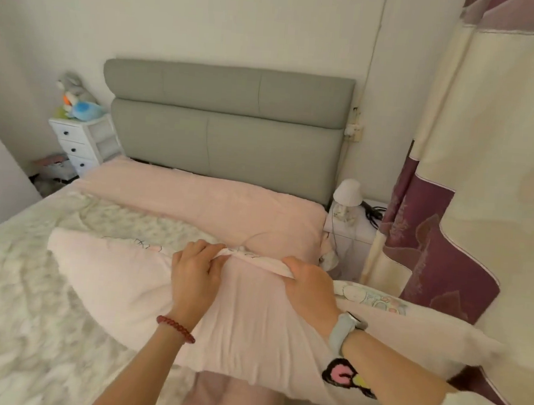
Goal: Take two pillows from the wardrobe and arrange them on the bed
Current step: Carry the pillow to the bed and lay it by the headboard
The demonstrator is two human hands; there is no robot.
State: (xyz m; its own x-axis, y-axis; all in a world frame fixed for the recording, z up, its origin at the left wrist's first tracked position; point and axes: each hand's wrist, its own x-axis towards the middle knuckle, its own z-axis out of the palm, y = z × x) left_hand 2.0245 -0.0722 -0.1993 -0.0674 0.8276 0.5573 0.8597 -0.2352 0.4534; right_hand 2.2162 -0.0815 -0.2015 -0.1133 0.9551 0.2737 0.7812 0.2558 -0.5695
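Pink fabric of a pillow [250, 322] fills the space nearest the camera, held up over the bed [12, 294] by both hands. The left hand [194, 279], with a red bead bracelet [175, 328] at the wrist, pinches the pillow's far edge, fingers curled tight over the cloth. The right hand [311, 290], with a pale blue watch [346, 331] on its wrist, clamps the same edge just to the right, thumb under and fingers folded over a white, printed trim. A second pillow [409, 328], pale with a cartoon print near its top, lies under the right forearm and partly beneath the held one. Left of the grip spreads a white fluffy blanket [23, 279]. Beyond the hands, a pink sheet [211, 201] covers the head of the mattress up to a grey padded headboard [227, 119]. Far left of the grip stands a small white drawer unit [79, 139] with plush toys [78, 101] on top. Far right, a white lamp [347, 196] sits on a nightstand [355, 235], beside a cream and maroon curtain [468, 186].
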